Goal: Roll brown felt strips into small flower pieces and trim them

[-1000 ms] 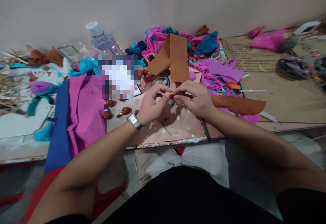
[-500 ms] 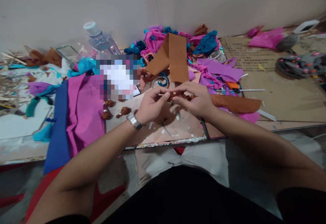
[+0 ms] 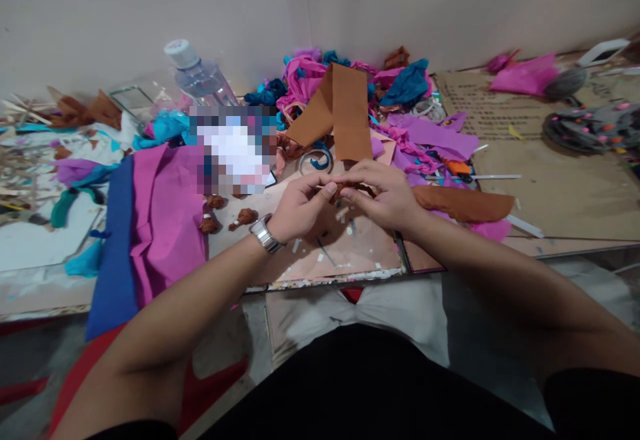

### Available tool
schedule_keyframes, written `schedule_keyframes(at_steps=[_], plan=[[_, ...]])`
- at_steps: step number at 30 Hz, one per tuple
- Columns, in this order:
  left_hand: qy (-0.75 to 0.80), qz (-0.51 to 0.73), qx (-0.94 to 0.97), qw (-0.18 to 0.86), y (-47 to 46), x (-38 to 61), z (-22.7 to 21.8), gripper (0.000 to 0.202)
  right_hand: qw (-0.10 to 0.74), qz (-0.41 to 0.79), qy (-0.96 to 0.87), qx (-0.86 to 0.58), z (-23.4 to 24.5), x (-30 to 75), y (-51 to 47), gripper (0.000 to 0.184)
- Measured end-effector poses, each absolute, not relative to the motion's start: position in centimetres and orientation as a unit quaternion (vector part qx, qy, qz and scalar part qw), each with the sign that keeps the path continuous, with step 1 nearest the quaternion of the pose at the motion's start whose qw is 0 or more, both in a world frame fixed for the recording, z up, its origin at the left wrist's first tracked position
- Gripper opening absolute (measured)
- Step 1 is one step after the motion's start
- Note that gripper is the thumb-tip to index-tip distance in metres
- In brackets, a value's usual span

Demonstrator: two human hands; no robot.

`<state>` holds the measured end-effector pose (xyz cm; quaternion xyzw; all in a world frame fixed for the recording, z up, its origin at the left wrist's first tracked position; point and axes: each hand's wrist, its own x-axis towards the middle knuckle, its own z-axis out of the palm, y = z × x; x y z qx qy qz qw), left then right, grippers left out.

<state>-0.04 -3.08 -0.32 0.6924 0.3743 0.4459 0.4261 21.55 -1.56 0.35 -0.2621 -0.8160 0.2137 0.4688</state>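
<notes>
Between my two hands is a small strip of brown crepe paper [image 3: 340,191], pinched and gathered; the fingers cover much of it. My left hand [image 3: 303,207], with a metal watch on the wrist, is closed on its left end. The thumb and fingers of my right hand [image 3: 384,195] grip the other end, and the fingertips of both hands meet. Left of my hands, small brown paper balls [image 3: 245,217] with white ties lie on the board. Behind them a folded brown paper strip [image 3: 350,110] rests on a heap of coloured paper.
A clear bottle [image 3: 200,80] with a white cap stands at the back, behind a blurred-out phone [image 3: 235,153]. Pink paper [image 3: 167,220] and blue paper [image 3: 113,247] hang over the front edge at left. On the right lie a brown roll [image 3: 465,204] and cardboard [image 3: 565,193].
Both hands stay in almost the same place, fingertips together. The brown paper between them has shifted slightly, with less of it showing below the fingers.
</notes>
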Motion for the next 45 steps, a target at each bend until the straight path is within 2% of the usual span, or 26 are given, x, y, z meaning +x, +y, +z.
schedule_keyframes(at_steps=[5, 19, 25, 28, 38, 45], plan=[[0.361, 0.463, 0.671, 0.453, -3.21, 0.27, -1.00, 0.033, 0.486, 0.212, -0.800, -0.282, 0.34, 21.56, -1.40, 0.026], [0.407, 0.501, 0.615, 0.452, -2.94, 0.23, -1.30, 0.037, 0.515, 0.231, -0.766, -0.309, 0.19, 21.83, -1.01, 0.027], [0.370, 0.516, 0.690, 0.346, -2.95, -0.06, -1.20, 0.023, 0.513, 0.190, -0.793, -0.269, 0.16, 21.69, -1.00, 0.030], [0.350, 0.499, 0.717, 0.337, -2.94, -0.11, -1.05, 0.019, 0.509, 0.175, -0.801, -0.261, -0.08, 21.71, -0.93, 0.030], [0.346, 0.487, 0.709, 0.374, -3.03, 0.00, -0.93, 0.027, 0.487, 0.177, -0.811, -0.272, 0.01, 21.84, -1.21, 0.030], [0.364, 0.491, 0.687, 0.391, -2.99, 0.06, -0.70, 0.036, 0.474, 0.203, -0.803, -0.298, 0.26, 22.00, -1.71, 0.013]])
